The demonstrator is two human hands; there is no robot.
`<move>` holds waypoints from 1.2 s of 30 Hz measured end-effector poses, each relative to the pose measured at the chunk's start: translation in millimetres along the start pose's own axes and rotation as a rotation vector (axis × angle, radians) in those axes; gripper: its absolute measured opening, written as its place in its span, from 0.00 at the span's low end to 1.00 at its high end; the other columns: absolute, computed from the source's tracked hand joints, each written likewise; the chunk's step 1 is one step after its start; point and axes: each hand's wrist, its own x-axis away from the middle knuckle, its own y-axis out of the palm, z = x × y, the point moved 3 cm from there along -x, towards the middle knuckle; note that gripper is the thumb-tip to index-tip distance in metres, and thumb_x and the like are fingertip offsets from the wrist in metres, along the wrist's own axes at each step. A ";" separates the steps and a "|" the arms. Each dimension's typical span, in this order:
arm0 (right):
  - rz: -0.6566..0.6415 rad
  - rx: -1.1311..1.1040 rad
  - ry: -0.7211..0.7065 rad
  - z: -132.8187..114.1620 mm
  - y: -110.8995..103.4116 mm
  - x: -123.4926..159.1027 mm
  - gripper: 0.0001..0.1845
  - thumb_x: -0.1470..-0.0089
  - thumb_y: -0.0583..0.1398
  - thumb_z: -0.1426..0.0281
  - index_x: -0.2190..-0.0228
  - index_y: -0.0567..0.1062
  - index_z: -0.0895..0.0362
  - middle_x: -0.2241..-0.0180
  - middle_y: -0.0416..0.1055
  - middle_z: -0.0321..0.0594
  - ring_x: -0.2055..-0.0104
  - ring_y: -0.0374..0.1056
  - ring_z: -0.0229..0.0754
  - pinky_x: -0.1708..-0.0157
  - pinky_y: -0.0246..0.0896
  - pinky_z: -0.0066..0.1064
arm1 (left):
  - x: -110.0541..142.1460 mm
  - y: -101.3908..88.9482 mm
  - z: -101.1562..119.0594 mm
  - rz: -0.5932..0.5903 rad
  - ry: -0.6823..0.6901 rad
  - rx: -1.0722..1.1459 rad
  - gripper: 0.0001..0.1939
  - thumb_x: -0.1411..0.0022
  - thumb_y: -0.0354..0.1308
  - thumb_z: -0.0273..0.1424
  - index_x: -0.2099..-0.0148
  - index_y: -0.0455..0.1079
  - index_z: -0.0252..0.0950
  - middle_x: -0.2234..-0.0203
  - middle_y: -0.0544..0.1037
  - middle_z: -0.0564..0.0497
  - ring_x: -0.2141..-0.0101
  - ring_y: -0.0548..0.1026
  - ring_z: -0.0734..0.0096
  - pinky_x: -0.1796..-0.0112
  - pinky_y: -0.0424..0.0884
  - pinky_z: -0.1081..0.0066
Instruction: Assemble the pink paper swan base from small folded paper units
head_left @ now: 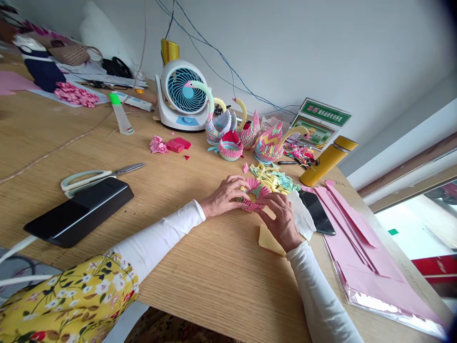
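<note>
A round ring of folded paper pieces, pink with green and yellow inside, is on the wooden table between my hands. My left hand grips its left rim, with fingers over the top. On the right side, my right hand holds the near rim, fingertips pressed to the pink pieces. Just behind the ring lies a loose pile of yellow and green folded paper pieces. A stack of yellow paper rests under my right hand, and a crumpled white tissue lies beside it.
Folded-paper swans and a small paper basket stand behind, near a white fan. At right are a yellow flask, a black phone and pink paper sheets. Scissors and a phone on a black stand lie left.
</note>
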 end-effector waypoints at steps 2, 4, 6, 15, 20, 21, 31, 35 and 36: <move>-0.006 0.000 -0.006 0.1 -0.8 -1.6 0.09 0.45 0.61 0.64 0.61 0.76 0.51 0.60 0.72 0.42 0.54 0.64 0.48 0.56 0.60 0.44 | -0.2 -0.4 -0.8 -0.007 -0.005 0.000 0.10 0.40 0.59 0.37 0.59 0.76 0.39 0.53 0.71 0.47 0.45 0.59 0.64 0.43 0.54 0.62; -0.003 -0.012 -0.015 -0.9 -1.9 -3.1 0.09 0.46 0.61 0.64 0.62 0.76 0.51 0.60 0.72 0.42 0.54 0.64 0.48 0.56 0.61 0.44 | 0.0 -1.5 -0.8 0.004 -0.015 -0.006 0.10 0.41 0.59 0.37 0.59 0.76 0.40 0.53 0.70 0.47 0.45 0.58 0.63 0.43 0.55 0.61; 0.012 -0.036 -0.024 -2.4 -2.7 -3.9 0.09 0.46 0.62 0.64 0.62 0.76 0.52 0.60 0.72 0.42 0.54 0.64 0.48 0.55 0.61 0.44 | 0.4 -2.8 -0.3 0.023 -0.028 -0.006 0.11 0.41 0.60 0.37 0.57 0.76 0.40 0.52 0.69 0.46 0.45 0.58 0.63 0.43 0.55 0.61; 0.038 -0.061 -0.032 0.5 1.6 -2.5 0.09 0.46 0.62 0.65 0.62 0.76 0.51 0.60 0.73 0.42 0.54 0.65 0.48 0.54 0.62 0.46 | -1.1 -2.5 -1.4 -0.026 -0.072 0.020 0.09 0.42 0.60 0.34 0.58 0.75 0.40 0.51 0.68 0.46 0.44 0.58 0.63 0.43 0.55 0.61; 0.042 -0.067 -0.039 0.7 0.5 -3.3 0.10 0.46 0.61 0.65 0.61 0.75 0.52 0.60 0.73 0.43 0.53 0.65 0.48 0.53 0.61 0.46 | -1.3 -2.8 0.2 -0.023 -0.083 0.008 0.10 0.42 0.61 0.36 0.58 0.75 0.40 0.51 0.68 0.46 0.44 0.58 0.62 0.42 0.55 0.61; 0.044 -0.068 -0.034 0.6 -0.3 -3.6 0.11 0.46 0.61 0.65 0.59 0.75 0.52 0.59 0.72 0.43 0.53 0.65 0.48 0.53 0.61 0.46 | -1.0 -2.7 0.8 -0.015 -0.075 0.008 0.11 0.43 0.61 0.37 0.58 0.75 0.40 0.51 0.68 0.45 0.44 0.58 0.63 0.42 0.55 0.61; 0.030 -0.050 -0.010 2.8 1.0 -2.7 0.10 0.47 0.62 0.62 0.63 0.76 0.52 0.57 0.72 0.43 0.52 0.63 0.49 0.55 0.61 0.45 | -1.7 -1.7 1.0 -0.006 -0.061 -0.002 0.10 0.43 0.61 0.36 0.59 0.75 0.39 0.53 0.69 0.46 0.46 0.60 0.63 0.43 0.55 0.62; 0.046 -0.060 -0.022 3.1 2.2 -2.1 0.10 0.47 0.62 0.63 0.63 0.76 0.53 0.57 0.72 0.43 0.52 0.63 0.48 0.54 0.60 0.44 | -1.3 -1.2 1.2 0.016 -0.026 -0.005 0.11 0.43 0.61 0.37 0.59 0.75 0.38 0.54 0.69 0.45 0.47 0.60 0.64 0.44 0.56 0.63; 0.048 -0.061 -0.025 3.2 2.7 -1.8 0.10 0.47 0.62 0.63 0.63 0.75 0.53 0.57 0.72 0.43 0.52 0.63 0.48 0.54 0.60 0.44 | -1.1 -0.6 1.2 0.028 -0.011 -0.004 0.11 0.43 0.61 0.37 0.58 0.75 0.38 0.54 0.69 0.45 0.47 0.60 0.63 0.44 0.57 0.63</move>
